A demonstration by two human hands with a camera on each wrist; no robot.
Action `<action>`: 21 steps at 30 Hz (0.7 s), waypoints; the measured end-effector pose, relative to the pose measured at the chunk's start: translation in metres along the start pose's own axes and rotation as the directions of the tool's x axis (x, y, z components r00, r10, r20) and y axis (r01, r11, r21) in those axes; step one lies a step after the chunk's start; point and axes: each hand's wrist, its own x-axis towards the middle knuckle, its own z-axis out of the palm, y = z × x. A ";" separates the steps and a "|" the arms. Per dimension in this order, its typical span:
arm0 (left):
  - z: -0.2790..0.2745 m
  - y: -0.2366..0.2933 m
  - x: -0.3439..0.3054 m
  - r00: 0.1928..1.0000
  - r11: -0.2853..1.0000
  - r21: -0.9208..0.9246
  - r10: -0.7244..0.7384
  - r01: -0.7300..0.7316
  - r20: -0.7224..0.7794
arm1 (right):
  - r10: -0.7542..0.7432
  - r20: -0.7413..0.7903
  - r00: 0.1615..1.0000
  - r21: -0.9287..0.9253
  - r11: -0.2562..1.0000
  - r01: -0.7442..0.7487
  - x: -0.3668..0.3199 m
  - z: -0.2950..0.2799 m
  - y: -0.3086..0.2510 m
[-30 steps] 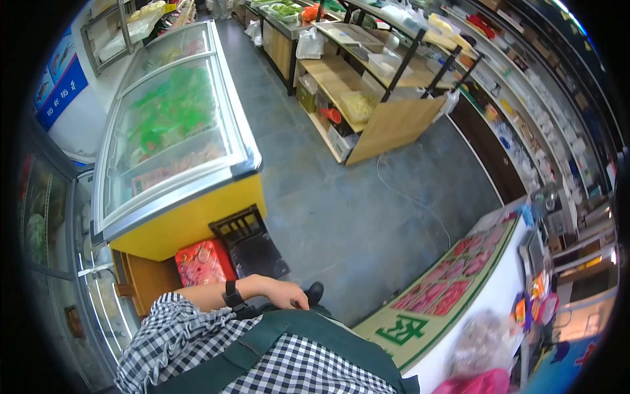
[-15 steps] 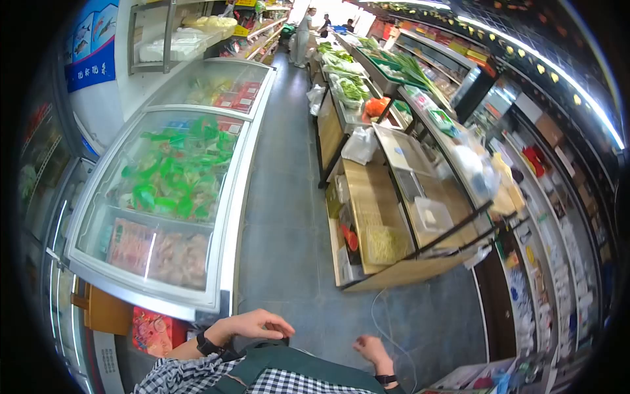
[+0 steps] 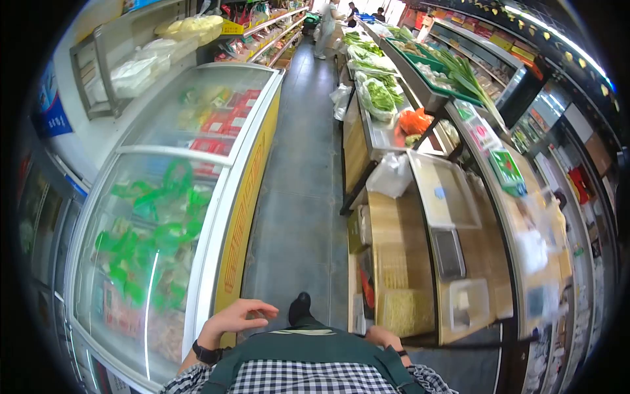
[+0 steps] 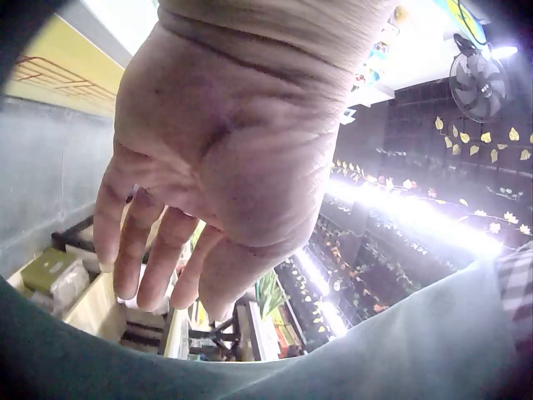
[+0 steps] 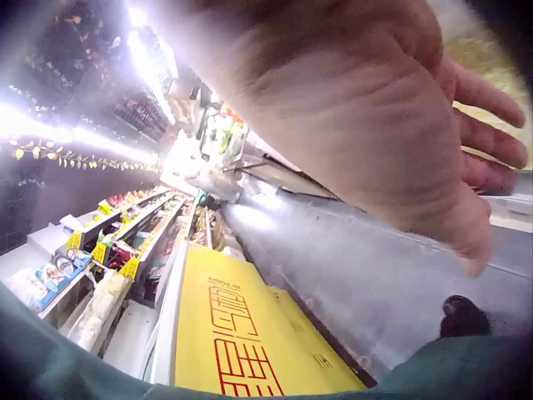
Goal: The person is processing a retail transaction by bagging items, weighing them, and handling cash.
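Observation:
My left hand (image 3: 239,316) hangs in front of my body with loosely bent fingers and nothing in it, beside the edge of a glass-topped chest freezer (image 3: 226,190). In the left wrist view its palm (image 4: 225,142) shows bare. Low by the wooden shelf unit (image 3: 394,220) on the other side, my right hand (image 3: 384,338) is partly cut off by the apron (image 3: 295,351). The right wrist view shows that hand's fingers (image 5: 491,137) relaxed, holding nothing. Nearest to it is a clear tub of pale yellow strands (image 3: 407,312). Green bags (image 3: 154,223) lie under the freezer's glass.
A narrow grey floor aisle (image 3: 295,164) runs ahead between freezer and shelves. Leafy greens (image 3: 380,95) and an orange bag (image 3: 415,121) lie on the right-hand counter. A person (image 3: 325,29) stands far down the aisle. A white plastic bag (image 3: 388,174) hangs at the shelf corner.
The head view has swung up from the floor and meat counter to face along the aisle. The freezer and shelves have come closer. My right hand has come into view; the left stays empty.

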 end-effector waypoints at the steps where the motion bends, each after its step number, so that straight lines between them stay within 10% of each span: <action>1: -0.015 0.007 0.022 0.998 1.000 0.005 0.006 -0.006 -0.067 | 0.024 -0.122 0.992 -0.070 0.997 -0.033 0.033 -0.043 -0.003; 5: -0.080 0.053 0.085 0.981 0.999 0.031 -0.016 0.022 -0.194 | -0.284 -0.434 0.855 -0.172 0.958 0.230 0.154 -0.251 -0.050; 12: -0.228 0.008 0.221 0.845 0.978 -0.201 -0.159 0.063 -0.511 | -0.683 -0.467 0.562 -0.213 0.703 0.678 0.320 -0.554 -0.195; 16: -0.328 -0.010 0.298 0.845 0.942 -0.302 -0.280 0.150 -0.455 | -0.647 -0.413 0.640 -0.338 0.762 0.552 0.410 -0.594 -0.176; 18: -0.401 0.022 0.367 0.867 0.952 -0.214 -0.292 0.221 -0.405 | -0.443 -0.236 0.865 -0.348 0.869 0.351 0.439 -0.620 -0.135; 21: -0.519 0.080 0.477 0.939 0.965 0.234 -0.034 0.120 -0.341 | -0.366 -0.144 0.919 -0.290 0.904 0.314 0.481 -0.658 -0.051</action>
